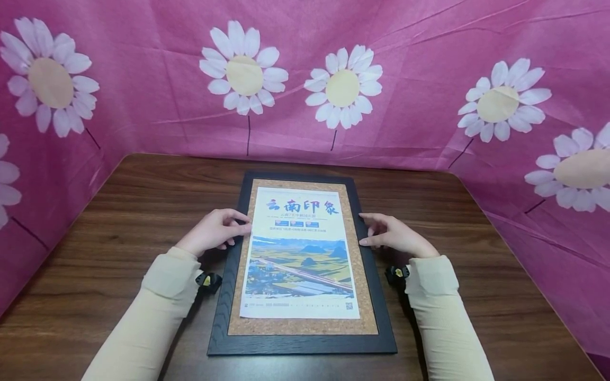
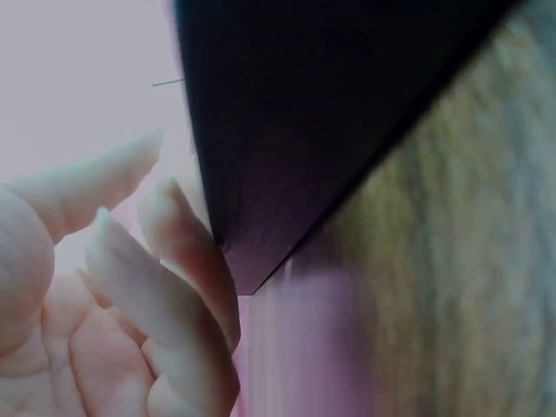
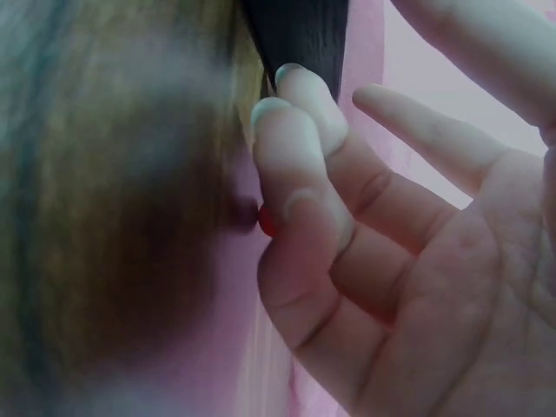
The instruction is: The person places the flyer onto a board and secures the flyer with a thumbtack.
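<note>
A black-framed cork board lies on the table with a printed landscape poster on its cork. My left hand is at the board's left edge, thumb and index tip over the border, the other fingers loosely bent along the frame's side. At the right edge, my right hand touches the border with thumb and index finger. Its other fingers curl underneath. A small red round thing peeks out between the curled ring and little fingers, mostly hidden by them.
The brown wooden table extends on both sides of the board. Pink cloth with white daisies hangs behind and along both sides. A small black camera sits at the left wrist, another at the right wrist.
</note>
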`<state>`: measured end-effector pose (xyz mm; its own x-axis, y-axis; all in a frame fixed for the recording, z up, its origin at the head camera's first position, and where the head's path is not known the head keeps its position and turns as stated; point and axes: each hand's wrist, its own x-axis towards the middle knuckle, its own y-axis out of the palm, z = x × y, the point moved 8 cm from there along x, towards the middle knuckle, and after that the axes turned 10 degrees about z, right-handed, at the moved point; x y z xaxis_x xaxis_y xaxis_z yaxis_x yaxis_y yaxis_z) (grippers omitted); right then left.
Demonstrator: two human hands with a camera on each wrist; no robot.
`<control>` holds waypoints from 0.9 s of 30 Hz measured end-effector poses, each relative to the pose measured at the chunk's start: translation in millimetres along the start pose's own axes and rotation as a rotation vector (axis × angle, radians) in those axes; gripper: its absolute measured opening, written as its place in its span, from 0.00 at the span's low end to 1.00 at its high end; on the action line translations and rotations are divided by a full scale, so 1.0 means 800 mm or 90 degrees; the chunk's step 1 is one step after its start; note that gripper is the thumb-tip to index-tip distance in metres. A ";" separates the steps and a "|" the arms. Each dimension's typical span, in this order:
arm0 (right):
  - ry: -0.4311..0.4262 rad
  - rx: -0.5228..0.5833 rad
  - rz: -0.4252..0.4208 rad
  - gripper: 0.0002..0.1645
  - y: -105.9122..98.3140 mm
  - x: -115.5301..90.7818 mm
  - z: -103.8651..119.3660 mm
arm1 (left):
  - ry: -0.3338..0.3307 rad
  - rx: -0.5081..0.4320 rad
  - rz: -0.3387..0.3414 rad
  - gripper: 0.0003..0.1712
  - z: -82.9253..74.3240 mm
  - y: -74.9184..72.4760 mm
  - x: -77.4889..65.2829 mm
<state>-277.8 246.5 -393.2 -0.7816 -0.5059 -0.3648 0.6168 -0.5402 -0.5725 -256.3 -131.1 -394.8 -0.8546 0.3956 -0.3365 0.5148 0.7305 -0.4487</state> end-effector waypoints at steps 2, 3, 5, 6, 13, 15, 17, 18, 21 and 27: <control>0.002 -0.005 -0.010 0.42 -0.002 0.000 0.000 | -0.002 0.003 -0.003 0.26 0.001 -0.002 -0.001; 0.003 -0.009 -0.016 0.40 -0.003 -0.001 0.000 | -0.003 0.004 -0.004 0.26 0.001 -0.003 -0.002; 0.004 -0.018 -0.032 0.37 -0.005 -0.002 0.000 | -0.005 0.009 -0.006 0.28 0.003 -0.005 -0.003; 0.005 -0.022 -0.041 0.36 -0.007 -0.002 0.001 | -0.006 0.010 -0.008 0.29 0.004 -0.006 -0.004; 0.011 -0.025 -0.089 0.32 -0.017 -0.010 0.002 | -0.010 0.007 -0.014 0.31 0.010 -0.013 -0.008; 0.010 -0.024 -0.098 0.31 -0.019 -0.012 0.002 | -0.012 0.008 -0.017 0.31 0.010 -0.014 -0.008; 0.008 -0.023 -0.107 0.31 -0.020 -0.013 0.002 | -0.012 0.009 -0.019 0.31 0.010 -0.015 -0.009; 0.008 -0.022 -0.111 0.30 -0.021 -0.014 0.002 | -0.012 0.008 -0.019 0.31 0.010 -0.016 -0.010; 0.008 -0.014 -0.121 0.30 -0.024 -0.016 0.001 | -0.012 0.000 -0.017 0.32 0.009 -0.016 -0.012; 0.023 -0.001 -0.149 0.28 -0.032 -0.019 -0.005 | -0.021 -0.015 -0.008 0.35 0.012 -0.017 -0.012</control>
<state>-282.2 270.6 -375.6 -0.9058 -0.3435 -0.2479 0.4188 -0.6382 -0.6460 -254.1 -150.2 -393.5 -0.8582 0.3677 -0.3581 0.5017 0.7484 -0.4338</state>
